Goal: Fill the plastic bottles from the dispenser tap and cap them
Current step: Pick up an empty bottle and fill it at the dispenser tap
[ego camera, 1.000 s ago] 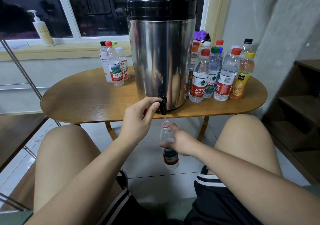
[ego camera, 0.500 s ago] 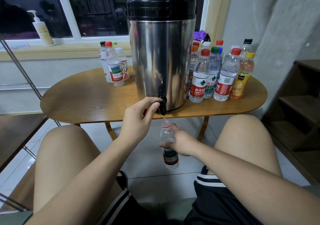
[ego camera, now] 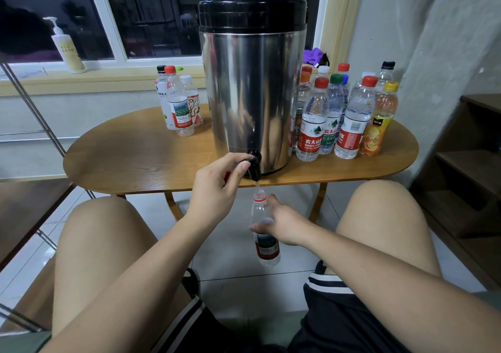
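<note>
Bottle [ego camera: 266, 245]: uncapped, upright, at 6 o'clock of tap [ego camera: 254, 169], mouth just under spout, thin stream entering. Fill level unclear.
Right hand [ego camera: 282, 223]: clamped round bottle mid-body.
Left hand [ego camera: 217, 190]: pinching tap lever.
Advice: hold mouth centred under stream, bottle vertical; release lever before neck fills.
Capped bottles [ego camera: 349, 119]: on surface [ego camera: 135, 157], at 3 o'clock of dispenser [ego camera: 252, 95].

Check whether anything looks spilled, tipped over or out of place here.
Nothing stands out. The thin stream from the tap drops into the open neck of the bottle that the right hand holds beneath it. The left hand grips that tap. No puddle shows on the floor tiles, and the bottles on the table all stand upright.
</note>
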Motion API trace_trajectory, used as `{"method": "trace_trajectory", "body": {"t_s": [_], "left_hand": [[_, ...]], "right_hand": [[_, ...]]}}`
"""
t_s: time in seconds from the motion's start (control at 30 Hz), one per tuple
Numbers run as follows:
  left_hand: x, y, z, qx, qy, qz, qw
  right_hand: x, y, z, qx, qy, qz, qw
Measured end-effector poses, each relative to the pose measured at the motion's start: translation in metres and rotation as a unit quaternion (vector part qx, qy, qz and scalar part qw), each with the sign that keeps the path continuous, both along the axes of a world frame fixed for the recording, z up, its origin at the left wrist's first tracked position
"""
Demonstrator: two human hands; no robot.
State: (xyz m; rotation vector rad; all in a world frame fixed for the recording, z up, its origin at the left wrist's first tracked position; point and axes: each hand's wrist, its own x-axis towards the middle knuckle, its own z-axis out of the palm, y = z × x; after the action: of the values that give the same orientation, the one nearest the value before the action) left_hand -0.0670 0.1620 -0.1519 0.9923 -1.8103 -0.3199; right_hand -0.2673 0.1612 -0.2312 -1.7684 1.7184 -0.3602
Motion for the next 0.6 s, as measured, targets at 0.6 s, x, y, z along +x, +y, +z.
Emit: {"method": "trace_trajectory", "body": {"t_s": [0.6], "left_hand": [[0.0004, 0.0013, 0.0005, 0.000, -0.002, -0.001, 1.000]], "right_hand": [[-0.0003, -0.0009, -0.0010, 0.010, 0.000, -0.001, 1.000]]}}
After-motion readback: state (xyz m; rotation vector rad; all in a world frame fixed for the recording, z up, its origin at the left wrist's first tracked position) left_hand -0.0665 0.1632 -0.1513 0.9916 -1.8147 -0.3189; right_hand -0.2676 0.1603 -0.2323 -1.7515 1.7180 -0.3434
